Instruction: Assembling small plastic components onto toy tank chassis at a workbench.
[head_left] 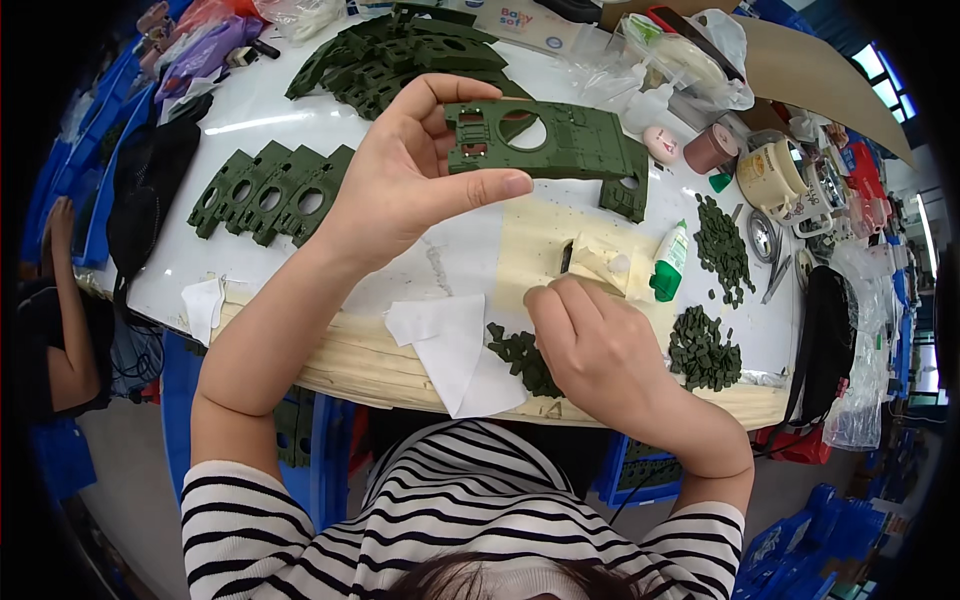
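Green plate (590, 140) held up in the left hand (395, 200)

A white table (262, 95) spans the view; a heap of dark green plates (395, 65) lies at its far side; an overlapping row of plates (285, 185) rests at the left; the left hand grips the green plate above the table; the right hand (595, 340) is curled, whether around anything I cannot tell; small green pieces (525, 360) lie just beside it; a green-capped bottle (672, 255) is near.
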